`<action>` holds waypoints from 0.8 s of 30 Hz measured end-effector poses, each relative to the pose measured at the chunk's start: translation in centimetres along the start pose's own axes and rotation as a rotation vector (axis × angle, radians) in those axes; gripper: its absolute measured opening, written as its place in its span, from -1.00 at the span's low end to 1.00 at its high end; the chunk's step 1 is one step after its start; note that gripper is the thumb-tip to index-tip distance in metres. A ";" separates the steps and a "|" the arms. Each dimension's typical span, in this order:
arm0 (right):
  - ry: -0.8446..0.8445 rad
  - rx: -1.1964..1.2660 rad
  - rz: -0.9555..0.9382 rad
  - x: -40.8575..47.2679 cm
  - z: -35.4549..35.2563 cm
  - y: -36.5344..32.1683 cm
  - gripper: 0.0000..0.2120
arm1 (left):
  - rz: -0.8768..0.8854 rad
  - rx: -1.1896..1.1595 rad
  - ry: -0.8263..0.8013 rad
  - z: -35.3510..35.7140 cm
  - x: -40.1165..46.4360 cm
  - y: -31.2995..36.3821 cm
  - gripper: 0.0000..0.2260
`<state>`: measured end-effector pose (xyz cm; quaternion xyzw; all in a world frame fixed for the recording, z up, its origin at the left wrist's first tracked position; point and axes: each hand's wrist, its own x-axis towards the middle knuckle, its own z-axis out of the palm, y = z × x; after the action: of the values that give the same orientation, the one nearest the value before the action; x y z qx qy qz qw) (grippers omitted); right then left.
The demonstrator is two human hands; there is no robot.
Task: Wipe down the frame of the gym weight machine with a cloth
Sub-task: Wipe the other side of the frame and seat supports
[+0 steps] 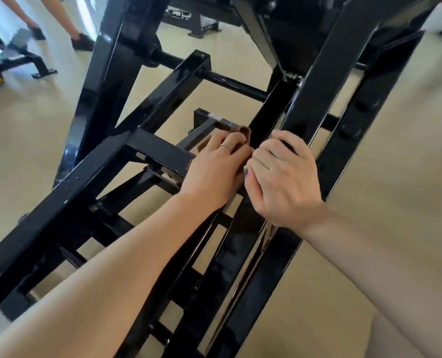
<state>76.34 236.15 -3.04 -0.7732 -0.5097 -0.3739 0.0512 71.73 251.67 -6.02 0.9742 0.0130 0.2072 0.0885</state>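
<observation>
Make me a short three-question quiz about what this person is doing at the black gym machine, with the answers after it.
1. True or false: the brown cloth is under the left hand.
2. What does the right hand grip? A) a black frame bar B) a water bottle C) the cloth alone
3. Fill in: the ring is on a finger of the ____ hand.

Key: 1 true; the cloth shows past the fingertips, against the frame. 2 A; its fingers curl round the sloping bar. 3 left.
</observation>
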 end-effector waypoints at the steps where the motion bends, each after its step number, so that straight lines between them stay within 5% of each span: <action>1: -0.011 -0.008 0.002 0.0 -0.1 -0.1 -0.48 | 0.020 -0.016 0.015 -0.2 -0.9 -0.1 -0.65; 7: -0.002 -0.004 0.024 0.1 -0.1 -0.4 -0.49 | 0.065 0.011 0.026 0.2 -1.1 -0.5 -0.66; 16: 0.143 0.141 0.013 -0.3 1.2 0.4 -0.57 | 0.049 -0.051 -0.066 1.6 11.9 0.3 -0.52; 24: -0.054 0.177 -0.075 1.1 -1.2 2.6 -0.61 | 0.026 -0.150 -0.090 2.1 12.3 -0.4 -0.63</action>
<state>78.08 235.19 -0.66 -0.7557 -0.5707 -0.3079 0.0914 83.78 252.49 -3.05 0.9733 -0.0190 0.1645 0.1591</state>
